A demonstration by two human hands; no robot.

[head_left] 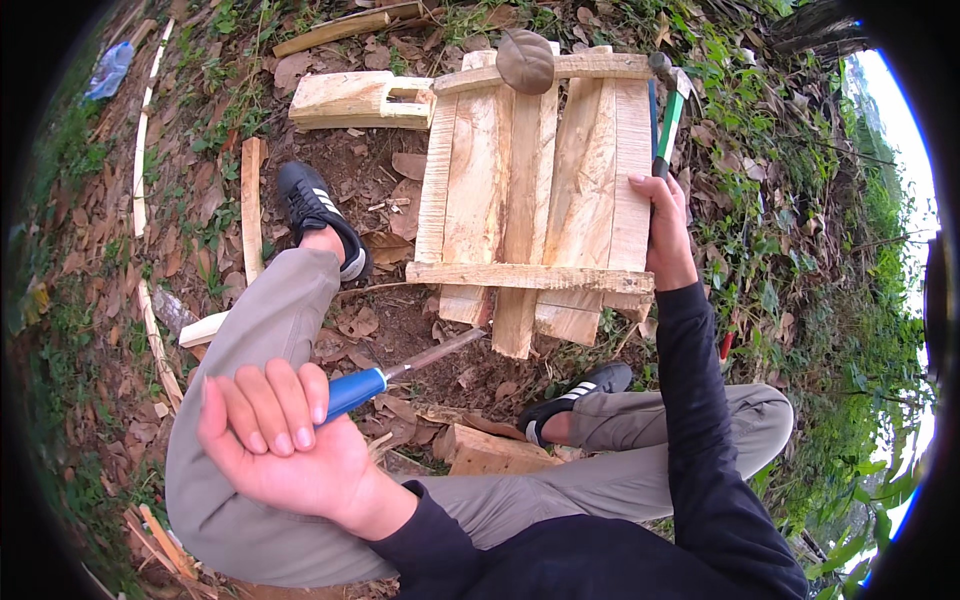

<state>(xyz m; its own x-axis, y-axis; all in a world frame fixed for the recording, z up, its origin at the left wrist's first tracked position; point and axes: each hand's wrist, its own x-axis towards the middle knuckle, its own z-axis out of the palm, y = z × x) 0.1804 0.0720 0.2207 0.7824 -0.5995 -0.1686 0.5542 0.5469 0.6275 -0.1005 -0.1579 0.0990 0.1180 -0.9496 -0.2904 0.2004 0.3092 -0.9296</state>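
My left hand [285,435], palm up over my bent knee, has its fingers curled round the blue handle of a chisel [350,392]. The chisel's narrow metal blade points toward the lower edge of a panel of rough wooden boards [580,190]. Two crosspieces run over the boards, an upper strip [605,66] and a lower strip [530,276]. My right hand [668,222] grips the panel's right edge, with the thumb on its face; the other fingers are partly hidden. Just above that hand lies a hammer [672,115] with a green and black handle, along the same edge.
A dry brown leaf [525,62] lies on the upper strip. A notched wood block [350,100] sits left of the panel. My shoes [322,215] flank the work. A wood chunk [495,452], loose sticks [252,205], leaf litter and a blue plastic piece [110,70] lie around.
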